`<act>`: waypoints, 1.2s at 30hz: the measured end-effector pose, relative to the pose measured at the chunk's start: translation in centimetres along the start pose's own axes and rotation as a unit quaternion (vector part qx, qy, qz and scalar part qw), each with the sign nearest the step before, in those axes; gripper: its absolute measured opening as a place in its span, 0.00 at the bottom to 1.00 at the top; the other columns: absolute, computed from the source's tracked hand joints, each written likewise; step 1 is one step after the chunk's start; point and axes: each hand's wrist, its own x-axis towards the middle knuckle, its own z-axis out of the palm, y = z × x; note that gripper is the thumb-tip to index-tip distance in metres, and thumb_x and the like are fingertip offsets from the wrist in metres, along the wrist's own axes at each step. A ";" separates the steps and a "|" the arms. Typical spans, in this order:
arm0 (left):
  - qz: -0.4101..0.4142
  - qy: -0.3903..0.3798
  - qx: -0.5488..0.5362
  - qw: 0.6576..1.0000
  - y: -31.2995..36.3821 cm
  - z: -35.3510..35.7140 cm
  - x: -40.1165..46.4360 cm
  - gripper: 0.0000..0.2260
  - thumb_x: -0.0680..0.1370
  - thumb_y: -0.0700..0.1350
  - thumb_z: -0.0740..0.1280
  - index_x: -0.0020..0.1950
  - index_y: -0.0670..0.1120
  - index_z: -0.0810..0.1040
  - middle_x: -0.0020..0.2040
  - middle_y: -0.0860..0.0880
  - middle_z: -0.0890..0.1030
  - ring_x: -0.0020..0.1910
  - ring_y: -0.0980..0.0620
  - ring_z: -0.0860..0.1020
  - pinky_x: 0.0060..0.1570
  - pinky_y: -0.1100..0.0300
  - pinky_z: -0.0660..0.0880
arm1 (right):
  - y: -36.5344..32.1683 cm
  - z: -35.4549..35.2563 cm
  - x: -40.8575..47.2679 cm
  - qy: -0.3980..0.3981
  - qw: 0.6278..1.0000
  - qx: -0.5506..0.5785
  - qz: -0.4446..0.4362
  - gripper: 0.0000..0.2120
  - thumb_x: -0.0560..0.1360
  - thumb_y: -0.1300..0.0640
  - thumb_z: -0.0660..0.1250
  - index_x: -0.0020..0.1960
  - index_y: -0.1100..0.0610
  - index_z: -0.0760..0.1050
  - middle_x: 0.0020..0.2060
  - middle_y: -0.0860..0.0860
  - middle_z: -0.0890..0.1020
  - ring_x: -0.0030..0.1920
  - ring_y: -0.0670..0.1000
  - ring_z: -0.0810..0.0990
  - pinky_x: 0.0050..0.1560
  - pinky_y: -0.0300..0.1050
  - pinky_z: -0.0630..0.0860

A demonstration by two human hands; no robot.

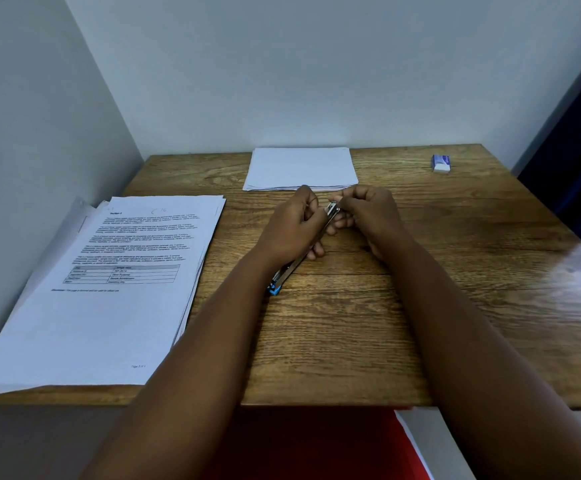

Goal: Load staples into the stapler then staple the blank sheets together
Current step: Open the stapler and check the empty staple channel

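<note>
Printed document stack is laid at the wooden surface left; dark panel is seen far right.

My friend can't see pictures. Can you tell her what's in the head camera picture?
Two hands work on a stapler over a wooden table: the left hand grips its body, the right hand pinches its metal front end. Blank sheets lie behind, printed pages at left, a small box far right.
</note>
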 end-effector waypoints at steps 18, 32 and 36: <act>-0.108 -0.088 -0.178 0.974 0.1 -1.2 0.0 0.09 0.81 0.37 0.58 0.55 0.43 0.77 0.48 0.41 0.84 0.39 0.45 0.82 0.34 0.57 0.79 | 0.5 -0.4 0.5 0.007 0.998 0.060 -0.006 0.08 0.76 0.60 0.69 0.48 0.65 0.81 0.36 0.62 0.82 0.29 0.54 0.81 0.36 0.44 0.79; -0.144 -0.113 -0.266 0.946 0.1 -2.3 0.1 0.13 0.79 0.33 0.68 0.60 0.43 0.72 0.52 0.38 0.85 0.45 0.42 0.85 0.41 0.52 0.83 | 0.7 -0.5 0.4 -0.034 0.994 0.093 -0.054 0.08 0.76 0.64 0.69 0.54 0.65 0.81 0.40 0.56 0.83 0.36 0.50 0.80 0.37 0.41 0.78; -0.150 -0.119 -0.251 0.949 0.0 -2.3 0.1 0.14 0.79 0.35 0.68 0.64 0.38 0.74 0.53 0.39 0.85 0.47 0.46 0.86 0.44 0.54 0.83 | 0.5 -0.7 0.2 -0.061 0.990 0.092 -0.091 0.07 0.77 0.63 0.68 0.54 0.62 0.81 0.42 0.53 0.83 0.40 0.48 0.81 0.41 0.41 0.79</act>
